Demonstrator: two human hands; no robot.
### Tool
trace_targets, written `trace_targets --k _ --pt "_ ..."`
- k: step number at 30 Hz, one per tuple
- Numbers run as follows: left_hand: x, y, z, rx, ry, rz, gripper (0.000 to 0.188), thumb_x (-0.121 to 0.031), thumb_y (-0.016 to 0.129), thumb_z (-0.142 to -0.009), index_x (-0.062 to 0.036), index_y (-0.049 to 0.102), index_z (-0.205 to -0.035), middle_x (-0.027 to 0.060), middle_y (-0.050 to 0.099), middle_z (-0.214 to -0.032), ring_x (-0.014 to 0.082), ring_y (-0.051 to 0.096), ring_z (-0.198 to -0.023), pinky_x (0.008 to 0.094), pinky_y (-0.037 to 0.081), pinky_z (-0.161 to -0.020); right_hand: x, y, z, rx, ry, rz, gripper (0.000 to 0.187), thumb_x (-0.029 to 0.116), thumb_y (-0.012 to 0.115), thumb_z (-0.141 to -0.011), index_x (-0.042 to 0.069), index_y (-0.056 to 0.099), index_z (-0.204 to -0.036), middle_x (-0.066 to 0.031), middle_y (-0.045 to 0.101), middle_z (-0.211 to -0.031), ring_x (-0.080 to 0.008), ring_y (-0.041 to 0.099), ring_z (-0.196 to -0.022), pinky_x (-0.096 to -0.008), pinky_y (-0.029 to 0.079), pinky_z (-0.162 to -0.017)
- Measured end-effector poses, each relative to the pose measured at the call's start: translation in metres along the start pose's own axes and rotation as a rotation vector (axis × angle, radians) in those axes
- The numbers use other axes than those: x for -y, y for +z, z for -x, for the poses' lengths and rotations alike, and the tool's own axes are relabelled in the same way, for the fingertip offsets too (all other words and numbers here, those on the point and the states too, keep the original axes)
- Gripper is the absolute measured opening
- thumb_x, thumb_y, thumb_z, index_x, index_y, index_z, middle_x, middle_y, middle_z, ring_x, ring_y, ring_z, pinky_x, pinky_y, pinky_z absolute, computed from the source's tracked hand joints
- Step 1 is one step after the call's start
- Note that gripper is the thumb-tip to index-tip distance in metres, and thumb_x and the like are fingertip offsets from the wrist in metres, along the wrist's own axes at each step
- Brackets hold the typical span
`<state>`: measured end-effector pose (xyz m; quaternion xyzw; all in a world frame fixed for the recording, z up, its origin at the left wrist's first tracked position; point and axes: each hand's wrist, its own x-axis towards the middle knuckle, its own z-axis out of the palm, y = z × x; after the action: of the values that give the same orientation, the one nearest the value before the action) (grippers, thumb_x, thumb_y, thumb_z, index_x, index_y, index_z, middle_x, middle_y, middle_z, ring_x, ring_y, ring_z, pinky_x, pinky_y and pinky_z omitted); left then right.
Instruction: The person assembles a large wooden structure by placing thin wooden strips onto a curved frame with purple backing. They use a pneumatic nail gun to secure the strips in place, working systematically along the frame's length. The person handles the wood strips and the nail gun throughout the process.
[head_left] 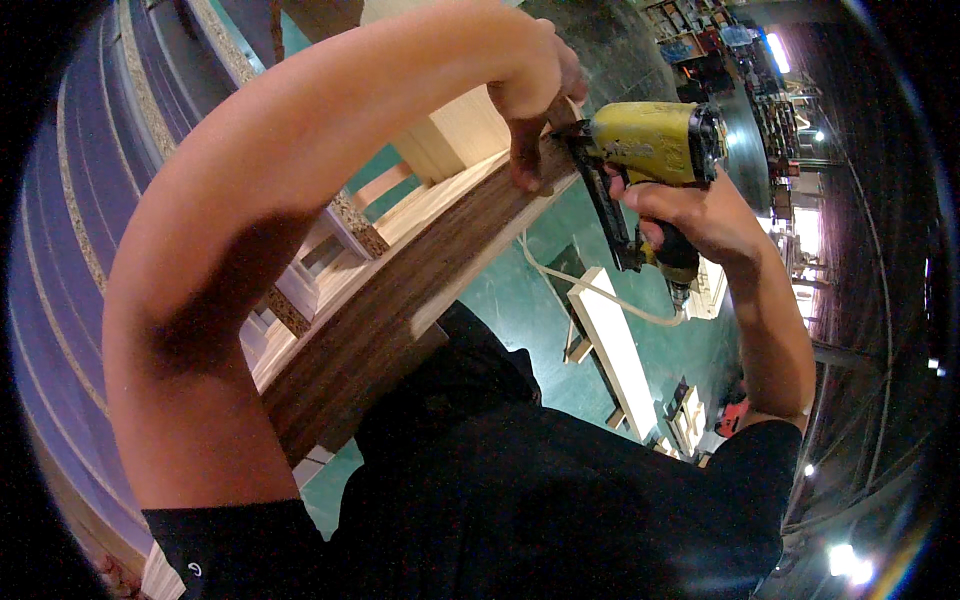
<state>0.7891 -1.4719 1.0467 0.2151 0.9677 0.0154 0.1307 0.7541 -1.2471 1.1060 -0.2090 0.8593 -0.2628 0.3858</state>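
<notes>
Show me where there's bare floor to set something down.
Best bet: the green floor between the brown board and the pale plank, though a hose crosses its upper part. Another patch lies between that plank and the right forearm. It's crowded at the board's upper end: left hand, right hand, yellow nail gun.

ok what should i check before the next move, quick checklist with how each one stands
1. Nail gun held by the right hand: ok
2. Left hand on the brown board: ok, thumb against it
3. Left hand well away from the gun's nose: not ok, they look close together
4. Pale hose reaching the gun's handle: ok
5. Nose pressed against wood: cannot tell
6. Finger off the trigger: cannot tell
</notes>
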Motion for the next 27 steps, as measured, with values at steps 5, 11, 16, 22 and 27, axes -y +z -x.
trace_targets --k 5,11,16,22,27 --pt "0.004 0.005 -0.005 0.008 0.086 0.01 0.096 -0.077 0.083 -0.053 -0.0408 0.061 -0.139 0.0013 0.048 -0.149 0.0364 0.043 -0.137 0.0722 0.043 -0.1 0.004 0.005 -0.001 -0.035 0.05 0.033 0.037 0.014 0.076 -0.086 -0.002 0.064 -0.117 -0.0041 0.066 -0.094 -0.0104 0.054 -0.059 -0.0248 0.045 -0.053" --pt "0.0 0.0 -0.001 0.027 0.046 -0.002 0.092 -0.077 0.081 -0.056 -0.0423 0.062 -0.138 -0.0001 0.048 -0.151 0.0328 0.044 -0.139 0.0632 0.044 -0.106 0.001 0.003 0.0 -0.053 0.095 0.021 0.035 0.014 0.076 -0.086 -0.001 0.064 -0.116 -0.0016 0.063 -0.089 -0.0096 0.053 -0.06 -0.0247 0.044 -0.054" --pt "0.011 0.01 -0.012 -0.057 0.244 -0.03 0.089 -0.075 0.082 -0.057 -0.038 0.064 -0.136 0.0057 0.056 -0.144 0.0345 0.053 -0.13 0.0541 0.049 -0.103 -0.006 0.002 0.003 -0.047 0.045 0.017 0.035 0.015 0.077 -0.088 0.0 0.064 -0.118 -0.0019 0.064 -0.094 -0.0088 0.053 -0.062 -0.0235 0.044 -0.054" --pt "-0.005 -0.013 0.001 0.098 -0.048 0.049 0.09 -0.062 0.092 -0.055 -0.0326 0.062 -0.134 0.0046 0.058 -0.14 0.0349 0.055 -0.127 0.0558 0.05 -0.098 -0.024 0.002 0.006 -0.041 -0.06 0.0 0.036 0.028 0.081 -0.088 0.004 0.069 -0.112 -0.0008 0.067 -0.08 -0.0091 0.059 -0.061 -0.0275 0.047 -0.055" --pt "0.013 0.017 -0.017 -0.031 -0.05 0.165 0.101 -0.061 0.095 -0.049 -0.03 0.057 -0.137 0.0043 0.06 -0.133 0.0343 0.052 -0.129 0.0574 0.048 -0.101 -0.028 0.008 0.017 -0.018 -0.129 -0.013 0.033 0.025 0.078 -0.092 0.005 0.066 -0.115 -0.0001 0.066 -0.083 -0.0091 0.06 -0.064 -0.0271 0.048 -0.057"
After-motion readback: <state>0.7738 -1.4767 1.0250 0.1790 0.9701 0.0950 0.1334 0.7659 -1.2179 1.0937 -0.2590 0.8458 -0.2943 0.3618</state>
